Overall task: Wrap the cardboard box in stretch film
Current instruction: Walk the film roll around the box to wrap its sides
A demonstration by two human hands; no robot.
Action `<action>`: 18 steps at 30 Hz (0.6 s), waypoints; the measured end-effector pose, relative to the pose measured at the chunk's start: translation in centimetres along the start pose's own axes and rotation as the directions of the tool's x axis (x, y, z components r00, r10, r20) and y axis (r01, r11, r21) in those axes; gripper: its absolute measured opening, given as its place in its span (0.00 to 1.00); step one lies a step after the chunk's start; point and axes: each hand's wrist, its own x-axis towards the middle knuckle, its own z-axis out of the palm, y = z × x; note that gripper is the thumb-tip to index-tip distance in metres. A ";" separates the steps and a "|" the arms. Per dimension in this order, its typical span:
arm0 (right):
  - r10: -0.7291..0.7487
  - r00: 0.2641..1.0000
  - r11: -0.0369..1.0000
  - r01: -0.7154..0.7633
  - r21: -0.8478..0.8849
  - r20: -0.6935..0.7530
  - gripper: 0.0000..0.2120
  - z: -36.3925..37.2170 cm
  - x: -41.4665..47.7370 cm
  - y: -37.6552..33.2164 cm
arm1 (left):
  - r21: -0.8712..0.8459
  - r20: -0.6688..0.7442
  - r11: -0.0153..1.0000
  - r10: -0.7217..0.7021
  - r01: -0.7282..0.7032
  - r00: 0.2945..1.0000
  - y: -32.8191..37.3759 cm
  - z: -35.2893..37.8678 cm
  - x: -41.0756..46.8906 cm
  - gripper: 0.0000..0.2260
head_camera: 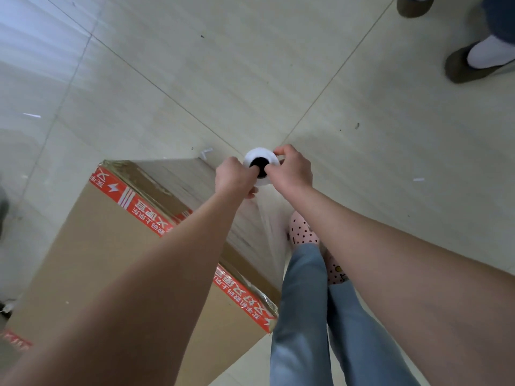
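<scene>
A tall brown cardboard box [92, 246] with red printed tape stands on the tiled floor at lower left. A white roll of stretch film [260, 158] is held upright past the box's far right corner, seen end-on with its dark core hole. My left hand [234, 176] grips the roll from the left, a finger hooked into the core. My right hand [292, 169] grips it from the right, fingers curled over the rim. A clear sheet of film [267, 227] runs from the roll down along the box's right face.
My legs in blue jeans [303, 316] and pink dotted shoes [302, 228] stand right of the box. Another person's feet in dark slippers [473, 62] are at the top right. Beige floor tiles [223, 79] spread beyond the box.
</scene>
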 end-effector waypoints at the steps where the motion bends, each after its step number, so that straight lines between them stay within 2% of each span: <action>1: -0.021 1.000 0.999 0.021 -0.036 0.007 0.16 0.1 0.2 -0.6 | -0.049 0.012 0.998 -0.042 0.043 0.999 -0.2 -0.3 0.1 0.11; 3: -0.027 1.000 0.998 0.027 -0.057 0.011 0.16 0.3 0.4 -1.3 | -0.008 0.008 1.000 -0.012 0.012 1.000 -0.3 -0.8 0.5 0.14; 5: -0.016 1.000 0.998 0.016 -0.054 -0.016 0.18 0.4 0.3 -1.4 | 0.245 -0.021 0.953 0.190 -0.179 0.982 0.2 -1.3 1.0 0.17; 7: 0.021 1.000 0.998 -0.022 -0.059 -0.017 0.22 0.8 0.2 -1.0 | 0.466 0.031 0.791 0.433 -0.396 0.901 0.9 -1.5 1.2 0.19; 8: 0.057 0.998 0.998 -0.058 -0.039 -0.006 0.23 1.0 0.2 -0.8 | 0.536 0.087 0.699 0.512 -0.473 0.855 1.3 -1.4 1.4 0.20; 10: 0.120 0.993 0.991 -0.121 0.055 0.015 0.21 1.6 0.3 -0.7 | 0.621 0.211 0.554 0.563 -0.555 0.799 1.9 -1.2 1.7 0.21; 11: 0.128 0.992 0.988 -0.129 0.087 0.012 0.18 1.8 0.5 -0.8 | 0.638 0.251 0.520 0.556 -0.567 0.792 2.2 -1.2 1.9 0.20; 13: 0.110 0.994 0.992 -0.109 0.058 -0.008 0.14 1.9 1.0 -1.2 | 0.647 0.257 0.530 0.525 -0.548 0.812 2.6 -1.4 2.4 0.16; 15: 0.081 0.997 0.997 -0.081 -0.018 -0.007 0.12 1.6 1.3 -1.8 | 0.622 0.209 0.590 0.509 -0.515 0.835 2.6 -1.8 2.8 0.13; 18: 0.004 1.000 0.997 -0.005 -0.076 -0.003 0.15 1.6 1.9 -3.1 | 0.493 0.066 0.762 0.450 -0.421 0.891 2.1 -2.7 3.5 0.09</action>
